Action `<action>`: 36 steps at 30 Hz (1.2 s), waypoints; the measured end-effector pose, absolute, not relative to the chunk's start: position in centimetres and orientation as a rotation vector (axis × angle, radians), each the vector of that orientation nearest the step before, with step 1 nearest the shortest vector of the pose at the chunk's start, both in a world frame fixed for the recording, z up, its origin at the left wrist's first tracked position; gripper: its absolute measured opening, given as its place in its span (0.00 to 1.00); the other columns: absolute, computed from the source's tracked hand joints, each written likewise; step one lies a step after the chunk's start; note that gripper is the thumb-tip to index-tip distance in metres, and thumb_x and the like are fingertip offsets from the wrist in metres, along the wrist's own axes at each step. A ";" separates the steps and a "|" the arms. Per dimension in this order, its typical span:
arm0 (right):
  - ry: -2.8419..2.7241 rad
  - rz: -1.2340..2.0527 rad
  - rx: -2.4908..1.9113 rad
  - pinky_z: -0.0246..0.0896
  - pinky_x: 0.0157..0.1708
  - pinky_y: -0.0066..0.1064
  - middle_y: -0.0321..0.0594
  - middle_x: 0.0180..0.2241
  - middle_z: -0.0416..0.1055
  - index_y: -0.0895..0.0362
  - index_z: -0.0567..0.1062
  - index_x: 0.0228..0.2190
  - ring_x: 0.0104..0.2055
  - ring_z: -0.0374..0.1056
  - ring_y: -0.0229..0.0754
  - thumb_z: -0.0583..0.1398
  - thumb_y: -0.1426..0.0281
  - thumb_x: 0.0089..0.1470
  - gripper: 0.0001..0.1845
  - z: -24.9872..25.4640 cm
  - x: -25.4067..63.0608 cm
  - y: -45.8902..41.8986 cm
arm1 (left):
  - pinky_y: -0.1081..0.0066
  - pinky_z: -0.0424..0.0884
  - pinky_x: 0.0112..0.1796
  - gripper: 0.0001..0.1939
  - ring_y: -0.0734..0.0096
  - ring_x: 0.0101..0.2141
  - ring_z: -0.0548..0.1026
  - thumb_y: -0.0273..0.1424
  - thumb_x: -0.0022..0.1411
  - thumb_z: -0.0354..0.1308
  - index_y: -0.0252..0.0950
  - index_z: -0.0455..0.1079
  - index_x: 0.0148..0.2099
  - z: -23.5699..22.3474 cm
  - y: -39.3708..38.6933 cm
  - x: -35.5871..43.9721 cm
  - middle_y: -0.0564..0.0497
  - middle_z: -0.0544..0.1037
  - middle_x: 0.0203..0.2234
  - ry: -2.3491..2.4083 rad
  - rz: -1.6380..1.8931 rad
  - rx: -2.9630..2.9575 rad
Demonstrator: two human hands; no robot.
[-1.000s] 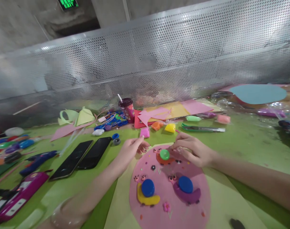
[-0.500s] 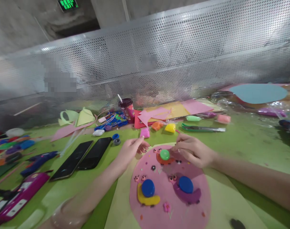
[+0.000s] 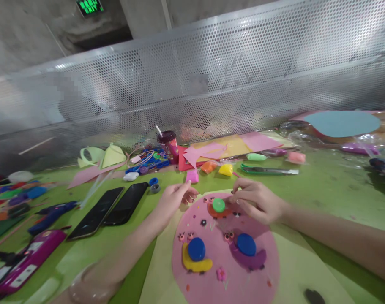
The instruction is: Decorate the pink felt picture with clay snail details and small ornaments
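Observation:
A round pink sheet [image 3: 225,257] lies on pale yellow paper in front of me. It carries three clay snails topped with bottle caps: a green cap [image 3: 218,205] on orange clay, a blue cap [image 3: 196,249] on yellow clay, and a blue cap [image 3: 246,244] on purple clay. My right hand [image 3: 257,200] rests at the sheet's far edge beside the green cap, fingers curled and pinched together. My left hand [image 3: 175,199] sits at the sheet's far left edge, fingers curled, near a pink clay block [image 3: 192,176]. What either hand pinches is too small to see.
Two black phones [image 3: 111,209] lie to the left, with a blue glue gun [image 3: 49,213] and a magenta case [image 3: 24,264] beyond. Clay lumps [image 3: 225,169], green scissors [image 3: 268,171], coloured paper, a cup [image 3: 169,145] and loose caps line the back, under a perforated metal screen.
My right hand has shifted slightly, its fingers drawing closer to the green cap. The left hand has stayed put.

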State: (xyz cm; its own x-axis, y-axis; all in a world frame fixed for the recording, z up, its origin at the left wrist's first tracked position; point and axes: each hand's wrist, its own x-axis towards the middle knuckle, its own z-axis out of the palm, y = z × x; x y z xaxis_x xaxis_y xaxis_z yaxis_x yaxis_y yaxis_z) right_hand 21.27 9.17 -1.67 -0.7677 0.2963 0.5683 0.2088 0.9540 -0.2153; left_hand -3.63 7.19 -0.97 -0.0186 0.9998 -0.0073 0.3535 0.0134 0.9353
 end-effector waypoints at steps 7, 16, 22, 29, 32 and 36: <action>-2.462 0.195 -0.365 0.57 0.31 0.32 0.41 0.22 0.67 0.58 0.68 0.26 0.30 0.60 0.40 0.44 0.74 0.55 0.15 -1.8 21.3 9.2 | 0.73 0.65 0.26 0.19 0.71 0.23 0.70 0.43 0.56 0.51 0.35 0.73 0.25 -1.1 7.2 -3.7 0.49 0.74 0.21 1.461 1.026 1.457; -2.416 0.207 -0.412 0.59 0.31 0.33 0.42 0.23 0.67 0.59 0.70 0.27 0.31 0.61 0.41 0.43 0.73 0.57 0.18 -1.9 21.5 9.4 | 0.73 0.64 0.27 0.19 0.71 0.23 0.69 0.43 0.56 0.52 0.34 0.73 0.26 -1.2 7.3 -3.7 0.49 0.73 0.21 1.442 1.034 1.436; -2.366 0.198 -0.578 0.61 0.32 0.34 0.45 0.27 0.68 0.61 0.73 0.29 0.32 0.63 0.41 0.43 0.73 0.59 0.20 -2.0 21.6 9.5 | 0.73 0.65 0.27 0.19 0.71 0.24 0.70 0.43 0.56 0.51 0.35 0.73 0.25 -1.1 7.3 -3.7 0.49 0.74 0.21 1.450 1.029 1.442; -2.404 0.150 -0.589 0.63 0.35 0.36 0.46 0.28 0.69 0.61 0.73 0.29 0.37 0.64 0.44 0.43 0.73 0.58 0.20 -2.2 21.6 9.6 | 0.72 0.65 0.27 0.20 0.70 0.24 0.70 0.44 0.55 0.51 0.34 0.73 0.26 -1.2 7.3 -3.8 0.48 0.74 0.21 1.455 1.018 1.462; -2.443 0.128 -0.544 0.63 0.35 0.37 0.45 0.25 0.69 0.60 0.71 0.26 0.37 0.64 0.45 0.45 0.73 0.57 0.18 -2.3 21.5 9.6 | 0.72 0.65 0.27 0.20 0.71 0.23 0.69 0.44 0.56 0.51 0.34 0.74 0.26 -1.2 7.3 -3.8 0.49 0.74 0.21 1.455 1.016 1.460; -2.432 0.118 -0.565 0.62 0.37 0.39 0.46 0.26 0.69 0.61 0.72 0.27 0.38 0.64 0.45 0.44 0.73 0.57 0.18 -2.3 21.5 9.6 | 0.73 0.65 0.27 0.19 0.72 0.23 0.69 0.43 0.56 0.51 0.34 0.74 0.26 -1.3 7.3 -3.8 0.49 0.74 0.21 1.452 1.019 1.451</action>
